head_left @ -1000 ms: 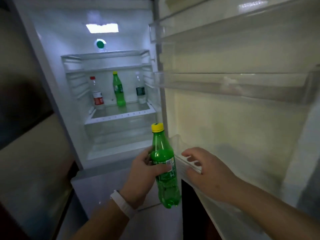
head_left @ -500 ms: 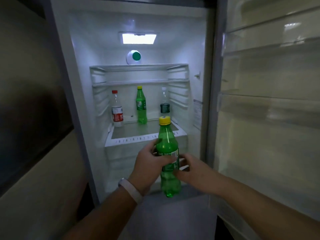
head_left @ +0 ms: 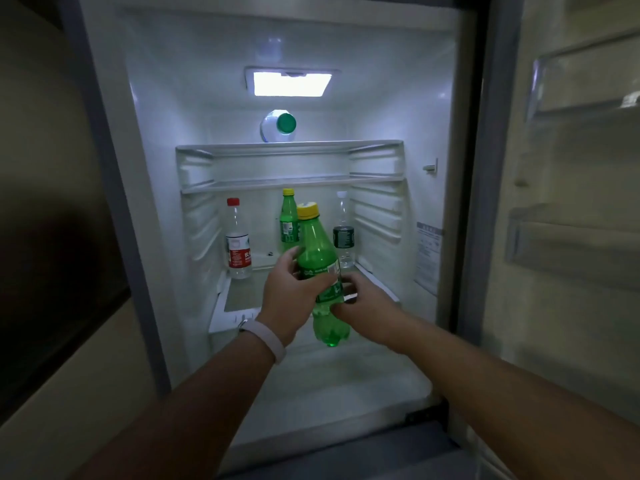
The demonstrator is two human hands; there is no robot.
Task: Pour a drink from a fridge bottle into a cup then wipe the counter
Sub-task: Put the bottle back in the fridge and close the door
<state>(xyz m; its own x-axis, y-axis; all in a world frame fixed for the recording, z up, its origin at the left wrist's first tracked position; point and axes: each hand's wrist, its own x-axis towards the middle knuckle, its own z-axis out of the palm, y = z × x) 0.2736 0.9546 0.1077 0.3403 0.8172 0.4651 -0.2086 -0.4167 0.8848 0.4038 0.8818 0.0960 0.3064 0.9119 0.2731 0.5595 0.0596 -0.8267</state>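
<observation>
I hold a green soda bottle point(head_left: 317, 251) with a yellow cap upright in front of the open fridge point(head_left: 381, 98). My left hand point(head_left: 291, 296), with a white band on the wrist, grips the bottle around its label. My right hand point(head_left: 367, 306) comes in from the right and wraps its fingers and thumb round the lower part of the same bottle. The bottle hangs in the air just in front of the lower glass shelf point(head_left: 242, 296). No cup or counter is in view.
On that shelf stand a red-capped clear bottle point(head_left: 238, 244), a second green bottle point(head_left: 288, 223) and a clear bottle with a dark label point(head_left: 343, 237). A green-capped bottle point(head_left: 280, 126) lies on the top shelf. The open door point(head_left: 571, 237) with its bins is at right.
My view has turned from the door towards the fridge interior and come closer. The bottle has risen towards the shelf, and my right hand has left the door bin and taken hold of the bottle.
</observation>
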